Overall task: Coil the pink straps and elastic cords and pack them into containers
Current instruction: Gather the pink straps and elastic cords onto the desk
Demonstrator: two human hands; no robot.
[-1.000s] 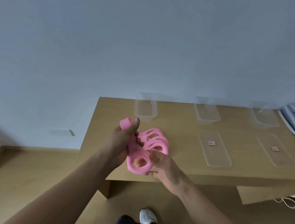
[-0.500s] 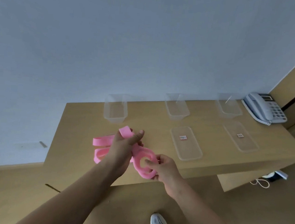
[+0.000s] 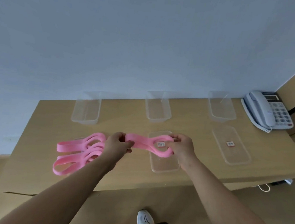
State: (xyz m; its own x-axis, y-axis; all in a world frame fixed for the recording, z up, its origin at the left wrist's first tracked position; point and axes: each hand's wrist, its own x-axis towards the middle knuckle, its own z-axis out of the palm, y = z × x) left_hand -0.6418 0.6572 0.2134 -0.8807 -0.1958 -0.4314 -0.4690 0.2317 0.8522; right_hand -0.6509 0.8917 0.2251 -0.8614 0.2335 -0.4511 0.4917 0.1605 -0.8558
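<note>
We see the right hand (image 3: 181, 149) has drawn apart from the left hand (image 3: 117, 145), stretching the looped pink elastic strap (image 3: 145, 144) between them, now seemingly above the flat clear plastic lid (image 3: 163, 162).

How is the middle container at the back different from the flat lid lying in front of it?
The middle container is a deep open tub with raised walls; the lid lies flat. The lid carries a small label, the container none. The pink strap, held by both hands, hangs over the lid; nothing covers the container. Both are clear plastic on the table.
</note>
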